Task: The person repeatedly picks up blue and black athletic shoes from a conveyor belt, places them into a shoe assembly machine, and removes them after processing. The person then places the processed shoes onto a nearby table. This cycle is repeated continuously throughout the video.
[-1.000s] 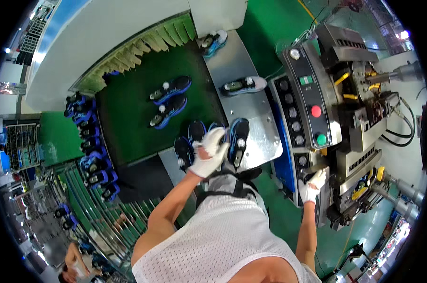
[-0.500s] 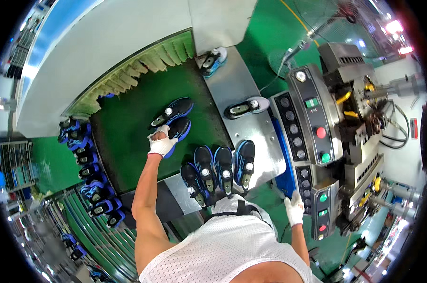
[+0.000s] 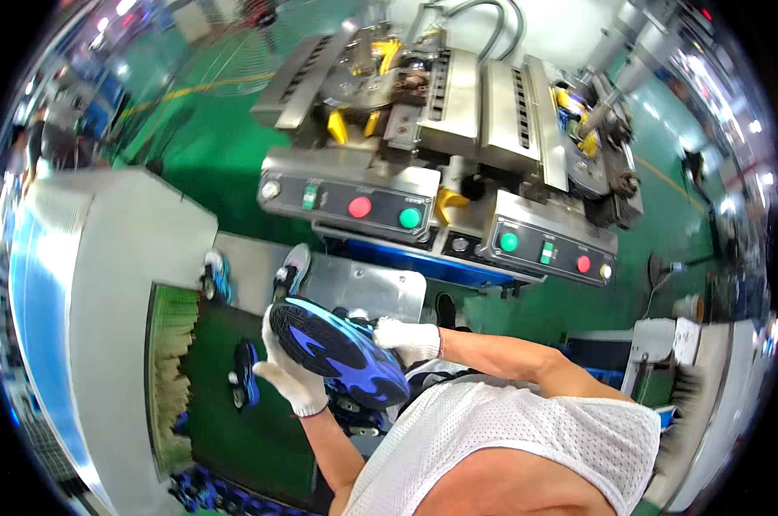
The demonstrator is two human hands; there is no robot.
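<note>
While we look down past our white mesh shirt [image 3: 526, 439], a dark green conveyor belt [image 3: 234, 430] runs at our left beside a steel tabletop [image 3: 372, 292], and beyond both the floor [image 3: 208, 163] is painted green. We hold a black and blue shoe [image 3: 341, 348] up in front of our chest with its sole turned toward us. Our left hand [image 3: 290, 383], in a white glove, is curled closed under the shoe's lower left edge, and our right hand [image 3: 406, 338], also gloved, is closed on its upper right end, so the shoe lies between the two hands and touches both. Another blue shoe [image 3: 246, 374] lies on the belt just left of our left hand. Farther off stands a grey machine [image 3: 458, 112], whose control panel [image 3: 350, 199] carries red and green buttons.
</note>
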